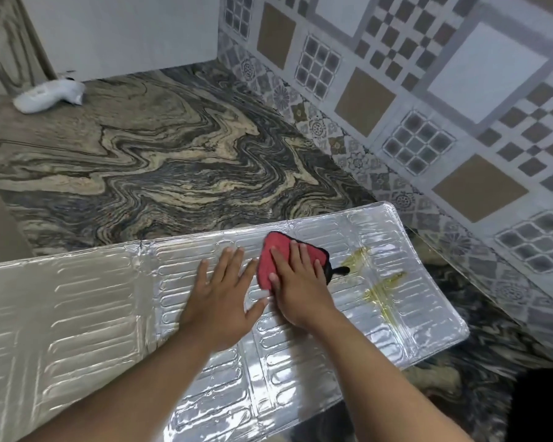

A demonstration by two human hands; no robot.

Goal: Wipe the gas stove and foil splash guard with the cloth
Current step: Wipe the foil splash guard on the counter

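The cloth [276,256] is pressed under the flat right hand [296,288], the foil splash guard [77,314] steadied by the spread left hand [224,301]. The grease [380,285] beyond the right hand could be smeared, or the foil creased by hard pressing.

White bag [49,96] on marbled counter [160,161]; patterned wall tiles [428,90] behind

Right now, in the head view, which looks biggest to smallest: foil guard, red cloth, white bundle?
1. foil splash guard, by far.
2. red cloth and white bundle: alike; right hand hides part of the cloth, the bundle lies farther off, so unranked.
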